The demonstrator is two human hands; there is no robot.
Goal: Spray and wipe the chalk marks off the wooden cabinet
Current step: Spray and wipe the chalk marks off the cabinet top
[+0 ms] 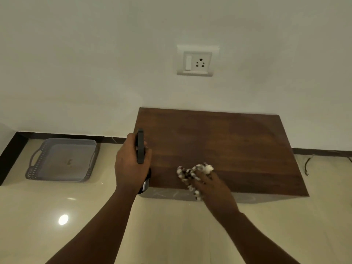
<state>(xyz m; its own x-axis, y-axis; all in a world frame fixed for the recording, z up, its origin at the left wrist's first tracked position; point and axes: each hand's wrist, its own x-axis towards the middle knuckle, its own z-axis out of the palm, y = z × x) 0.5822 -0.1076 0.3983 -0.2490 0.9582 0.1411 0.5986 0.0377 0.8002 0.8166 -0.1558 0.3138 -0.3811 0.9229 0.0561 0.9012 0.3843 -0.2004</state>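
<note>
A low wooden cabinet (pixel 224 141) stands against the white wall, its dark brown top facing me. Faint chalk marks (pixel 167 194) show on its front face near the top edge. My left hand (pixel 131 164) grips a dark spray bottle (pixel 140 147) just over the cabinet's left front corner, nozzle pointing away from me. My right hand (pixel 211 185) presses a white and brown patterned cloth (pixel 192 174) onto the cabinet top close to the front edge. Part of the cloth hangs over the front edge.
A grey plastic tray (pixel 62 159) with handles lies on the glossy cream floor to the left. A switch and socket plate (pixel 195 61) is on the wall above the cabinet. A cable end (pixel 307 164) lies on the floor at the right.
</note>
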